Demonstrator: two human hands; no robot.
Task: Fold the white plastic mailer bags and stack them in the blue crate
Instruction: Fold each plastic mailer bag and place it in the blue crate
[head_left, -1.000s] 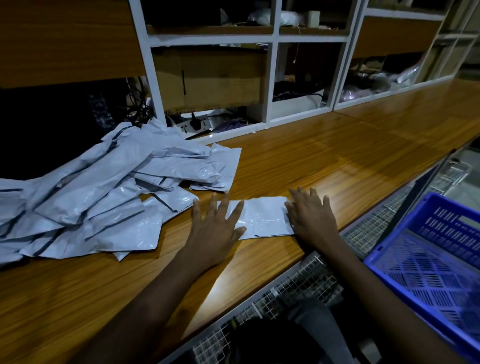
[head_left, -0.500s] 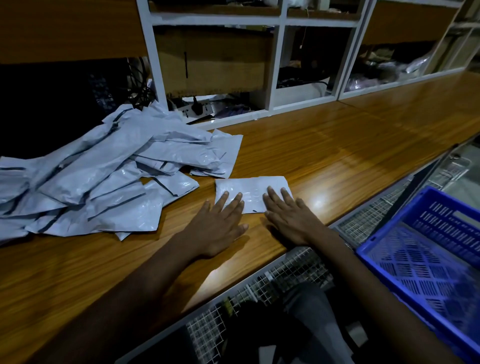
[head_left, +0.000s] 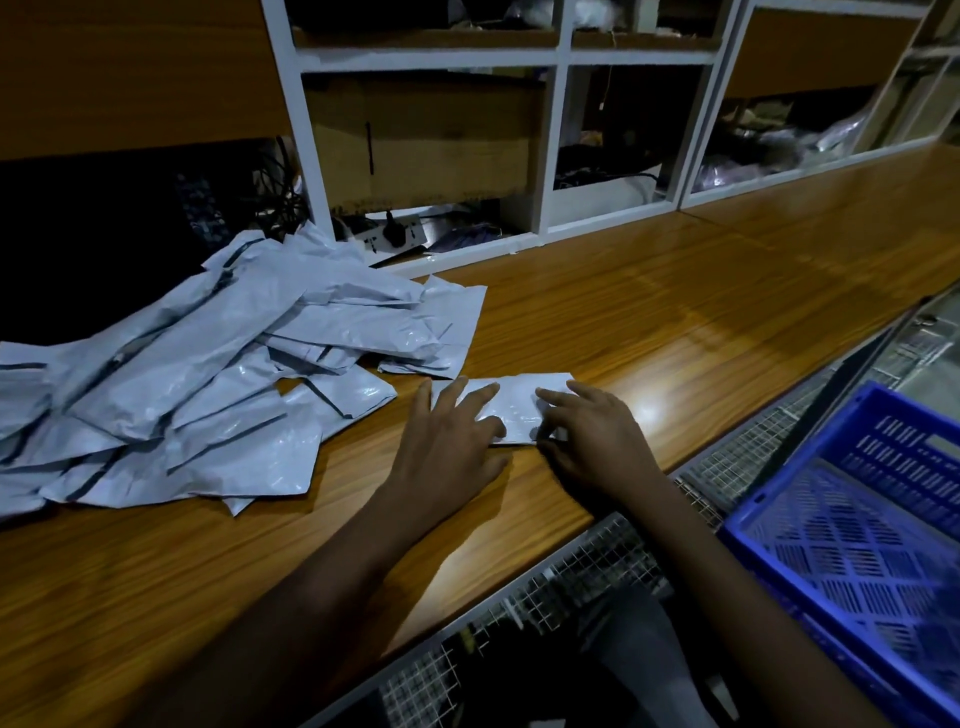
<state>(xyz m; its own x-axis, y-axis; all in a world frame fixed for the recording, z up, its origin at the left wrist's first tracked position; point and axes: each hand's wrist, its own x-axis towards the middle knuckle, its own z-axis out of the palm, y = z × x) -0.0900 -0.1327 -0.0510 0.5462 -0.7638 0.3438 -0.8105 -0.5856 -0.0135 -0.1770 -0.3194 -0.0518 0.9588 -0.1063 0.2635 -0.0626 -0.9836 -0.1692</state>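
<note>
A small folded white mailer bag (head_left: 514, 402) lies flat on the wooden counter (head_left: 675, 312) near its front edge. My left hand (head_left: 452, 441) presses on the bag's left part with spread fingers. My right hand (head_left: 592, 441) lies over its right part, thumb and fingertips at the bag's near right corner. A loose heap of unfolded white mailer bags (head_left: 208, 374) covers the counter's left side. The blue crate (head_left: 857, 545) sits low at the right, beyond the counter's edge, with no bags visible in the part that shows.
White-framed shelving (head_left: 556, 156) backs the counter, holding a cardboard box (head_left: 426, 140), a power strip (head_left: 395, 234) and cables. A wire mesh shelf (head_left: 571, 582) runs below the counter's front edge. Bare wood stretches to the right.
Both hands have slid further onto the folded bag. The bag looks narrower than a second ago, and the right hand now works at its near right corner.
</note>
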